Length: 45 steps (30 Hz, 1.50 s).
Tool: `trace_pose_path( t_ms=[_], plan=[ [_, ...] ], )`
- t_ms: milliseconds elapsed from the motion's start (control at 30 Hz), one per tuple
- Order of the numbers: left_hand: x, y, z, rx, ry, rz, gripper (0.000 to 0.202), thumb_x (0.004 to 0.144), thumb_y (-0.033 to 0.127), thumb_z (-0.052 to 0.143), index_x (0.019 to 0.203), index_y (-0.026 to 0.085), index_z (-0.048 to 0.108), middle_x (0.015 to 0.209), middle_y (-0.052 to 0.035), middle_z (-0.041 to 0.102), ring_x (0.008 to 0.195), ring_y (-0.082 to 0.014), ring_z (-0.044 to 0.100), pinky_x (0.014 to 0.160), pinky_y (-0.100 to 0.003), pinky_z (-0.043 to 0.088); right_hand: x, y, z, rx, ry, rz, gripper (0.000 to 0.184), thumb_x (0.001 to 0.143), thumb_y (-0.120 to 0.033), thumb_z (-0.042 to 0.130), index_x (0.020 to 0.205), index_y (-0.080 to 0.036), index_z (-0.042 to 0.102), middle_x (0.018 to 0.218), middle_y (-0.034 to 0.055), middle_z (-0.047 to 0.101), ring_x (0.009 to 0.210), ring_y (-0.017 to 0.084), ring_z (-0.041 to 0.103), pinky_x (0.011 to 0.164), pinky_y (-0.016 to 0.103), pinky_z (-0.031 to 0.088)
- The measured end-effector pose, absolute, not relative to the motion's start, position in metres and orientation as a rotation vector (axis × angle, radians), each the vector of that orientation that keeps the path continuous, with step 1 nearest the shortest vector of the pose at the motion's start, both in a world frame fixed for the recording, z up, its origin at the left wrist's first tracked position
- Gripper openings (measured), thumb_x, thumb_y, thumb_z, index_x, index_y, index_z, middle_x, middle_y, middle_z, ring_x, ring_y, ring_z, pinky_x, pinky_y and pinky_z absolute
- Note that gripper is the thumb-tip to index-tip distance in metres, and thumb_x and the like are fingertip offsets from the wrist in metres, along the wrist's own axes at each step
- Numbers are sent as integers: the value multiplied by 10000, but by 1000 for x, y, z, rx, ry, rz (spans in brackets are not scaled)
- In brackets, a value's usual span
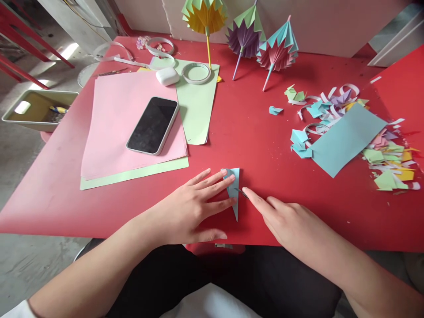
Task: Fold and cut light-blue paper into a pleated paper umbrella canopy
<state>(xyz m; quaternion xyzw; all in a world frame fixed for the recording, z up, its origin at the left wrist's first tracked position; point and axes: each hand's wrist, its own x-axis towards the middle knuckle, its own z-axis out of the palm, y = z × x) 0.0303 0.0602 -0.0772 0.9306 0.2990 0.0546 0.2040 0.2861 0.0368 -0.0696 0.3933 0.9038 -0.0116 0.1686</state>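
Near the front edge of the red table lies a folded light-blue paper triangle (233, 191), its narrow point toward me. Over its left part my left hand (202, 203) is spread flat, fingers apart, pressing the paper down. To the right of it, my right hand (281, 216) is closed around a thin dark craft knife (244, 193), with the index finger stretched along it. The knife's tip touches the triangle's right edge. Most of its handle is hidden inside my hand.
Pink sheets (112, 119) with a phone (154, 126), an earbud case (167, 76) and a tape roll (196, 73) lie at left and behind. Paper umbrellas (278, 51) stand along the back. At right, a blue sheet (347, 139) rests on colourful scraps (392, 157). A bin (33, 106) sits far left.
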Motion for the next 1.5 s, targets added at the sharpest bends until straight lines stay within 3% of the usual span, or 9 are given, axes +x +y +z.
trace_pose_path(
  t_ms=[267,500,867,1100,1300,1500],
  plan=[
    [37,61,-85,2625,825,187,590,811,539,520,1293,203,474,1450,-136,301,1332,-304,276,1105,-490,192,291,38,-75,1137,2612,-51,788,726,29,404,1435,-197,144,922,57,645,572,126,599,479,226,426],
    [37,61,-85,2632,836,152,582,819,540,504,1298,211,467,1452,-139,296,1335,-296,271,1105,-485,187,289,40,-72,1151,2618,-78,735,754,11,394,1422,-226,199,917,58,652,596,125,611,503,214,428],
    [38,61,-84,2631,844,175,543,814,503,535,1277,222,490,1431,-128,344,1322,-305,297,1095,-491,212,290,40,-73,1137,2607,23,808,701,15,448,1421,-210,159,783,-2,610,454,107,509,398,243,311],
    [35,61,-87,2611,868,140,557,816,508,533,1313,272,445,1498,-110,178,1366,-313,166,1105,-515,142,282,39,-68,1108,2606,162,853,609,48,451,1404,-139,204,593,-32,517,386,104,436,393,239,276],
    [33,62,-85,2592,866,124,574,812,474,557,1338,306,401,1516,-98,82,1367,-317,155,1101,-512,159,276,38,-66,1066,2569,190,864,593,31,447,1407,-108,195,589,-20,526,364,106,447,369,238,256],
    [34,64,-84,2603,865,76,581,816,484,543,1346,305,388,1516,-101,81,1371,-308,139,1108,-499,136,276,38,-67,1042,2543,207,881,610,11,464,1421,-108,140,620,-11,542,374,100,451,374,231,258]
  ],
)
